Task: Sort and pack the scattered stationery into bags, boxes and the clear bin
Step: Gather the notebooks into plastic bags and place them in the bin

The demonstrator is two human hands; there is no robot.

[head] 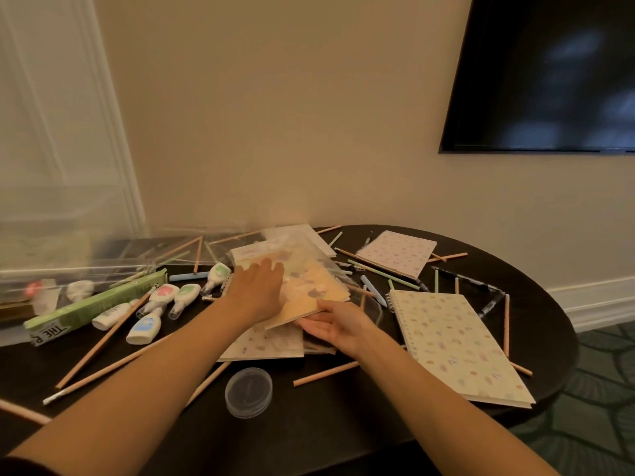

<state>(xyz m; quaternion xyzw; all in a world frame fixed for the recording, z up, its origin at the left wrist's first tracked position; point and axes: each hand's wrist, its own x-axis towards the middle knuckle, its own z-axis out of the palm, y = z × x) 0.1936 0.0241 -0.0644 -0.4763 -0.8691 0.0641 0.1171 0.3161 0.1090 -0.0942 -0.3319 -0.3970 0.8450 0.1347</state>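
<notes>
A yellow notebook [318, 286] inside a clear plastic bag [302, 249] lies on a pile of patterned notebooks at the table's middle. My left hand [257, 290] rests flat on the top of the bagged notebook, fingers straight. My right hand [335, 324] grips the notebook's near edge, thumb on top and fingers underneath. A large spiral notebook [457, 345] lies to the right, a smaller one [398, 254] at the back. Several correction tapes [165, 300] and wooden pencils [103, 341] are scattered on the left.
A clear bin [51, 255] stands at the far left on the dark round table [343, 417]. A green box [96, 304] lies in front of it. A small round clear tub [249, 391] sits near the front edge. Pens [477, 286] lie behind the large notebook.
</notes>
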